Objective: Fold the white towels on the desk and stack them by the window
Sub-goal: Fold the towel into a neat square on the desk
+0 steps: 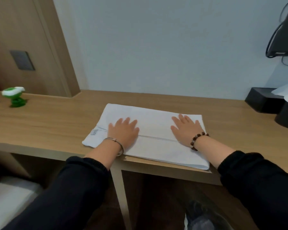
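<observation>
Fingers (127, 121) flat on soft rectangular towel (154, 121)

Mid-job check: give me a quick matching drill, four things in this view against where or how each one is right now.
1 towel
2 green object
3 black box
4 right hand

A far left of the desk
B flat on the towel
C far right of the desk
D folded, at the front edge

Pairs: 1-D, 2-A, 3-C, 4-B
</observation>
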`<state>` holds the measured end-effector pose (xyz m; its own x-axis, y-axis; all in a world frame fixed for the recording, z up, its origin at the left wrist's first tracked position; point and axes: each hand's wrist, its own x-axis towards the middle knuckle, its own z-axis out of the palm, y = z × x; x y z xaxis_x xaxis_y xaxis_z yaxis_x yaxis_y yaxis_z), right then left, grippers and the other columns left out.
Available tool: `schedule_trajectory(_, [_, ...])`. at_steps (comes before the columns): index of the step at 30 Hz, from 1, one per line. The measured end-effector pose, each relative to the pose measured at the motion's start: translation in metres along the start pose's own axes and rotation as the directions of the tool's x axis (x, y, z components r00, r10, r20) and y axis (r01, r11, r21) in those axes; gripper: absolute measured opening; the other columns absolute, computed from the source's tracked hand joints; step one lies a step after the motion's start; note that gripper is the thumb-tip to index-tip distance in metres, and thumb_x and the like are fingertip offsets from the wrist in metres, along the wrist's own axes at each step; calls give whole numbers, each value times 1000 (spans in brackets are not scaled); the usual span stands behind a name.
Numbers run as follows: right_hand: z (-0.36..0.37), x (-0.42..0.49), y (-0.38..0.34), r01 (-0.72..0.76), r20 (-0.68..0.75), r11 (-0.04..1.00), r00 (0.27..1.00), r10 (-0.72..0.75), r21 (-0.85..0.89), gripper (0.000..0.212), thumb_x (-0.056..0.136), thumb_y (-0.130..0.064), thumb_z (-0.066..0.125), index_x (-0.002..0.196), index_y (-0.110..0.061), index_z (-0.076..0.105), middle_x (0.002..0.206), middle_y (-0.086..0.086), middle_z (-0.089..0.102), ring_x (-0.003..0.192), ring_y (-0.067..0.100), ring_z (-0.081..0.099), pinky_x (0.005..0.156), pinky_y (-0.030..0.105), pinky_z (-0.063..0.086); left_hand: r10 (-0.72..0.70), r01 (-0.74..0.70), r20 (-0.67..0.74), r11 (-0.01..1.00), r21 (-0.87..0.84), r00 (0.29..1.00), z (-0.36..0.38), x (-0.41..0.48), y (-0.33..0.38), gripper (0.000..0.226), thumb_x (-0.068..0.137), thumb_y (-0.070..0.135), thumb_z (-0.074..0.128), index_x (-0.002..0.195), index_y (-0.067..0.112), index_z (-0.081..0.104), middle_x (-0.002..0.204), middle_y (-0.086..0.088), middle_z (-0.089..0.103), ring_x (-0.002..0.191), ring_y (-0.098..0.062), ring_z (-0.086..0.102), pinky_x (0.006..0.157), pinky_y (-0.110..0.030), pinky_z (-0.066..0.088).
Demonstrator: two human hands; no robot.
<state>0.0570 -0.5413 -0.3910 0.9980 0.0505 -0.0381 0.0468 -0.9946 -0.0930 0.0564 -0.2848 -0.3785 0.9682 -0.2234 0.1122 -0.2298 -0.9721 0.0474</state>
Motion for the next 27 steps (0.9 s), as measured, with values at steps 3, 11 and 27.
schedule_trajectory(3, [-16, 12, 19, -166, 15, 976, 985, 170, -138, 56, 98, -40, 9, 152, -28, -1, 160, 2, -5, 147, 24, -5, 116, 54, -2, -104, 106, 121, 994, -17, 987, -3, -5, -23, 55, 99, 46, 19, 148, 21, 19, 155, -13, 19, 140, -31, 19, 112, -46, 24])
schedule_trajectory(11, [-24, 31, -74, -93, 12, 995, 996, 94, -34, 59, 100, -38, 16, 153, -19, -2, 160, 7, -9, 147, 25, -5, 116, 51, 1, 14, -12, -22, 995, 102, 1000, -15, -35, 43, 40, 98, 39, 28, 121, 16, 50, 120, -10, 55, 111, -30, 45, 81, -35, 37])
schedule_trajectory(27, [7, 34, -80, 178, 2, 983, 984, -178, -39, 60, 99, -50, 12, 152, -26, 1, 161, 0, -4, 147, 16, -3, 116, 49, 2, -131, 170, 114, 598, -783, 985, -26, -22, -64, 45, 83, 12, 69, 126, 13, 56, 112, -3, 64, 103, -14, 59, 87, -24, 47])
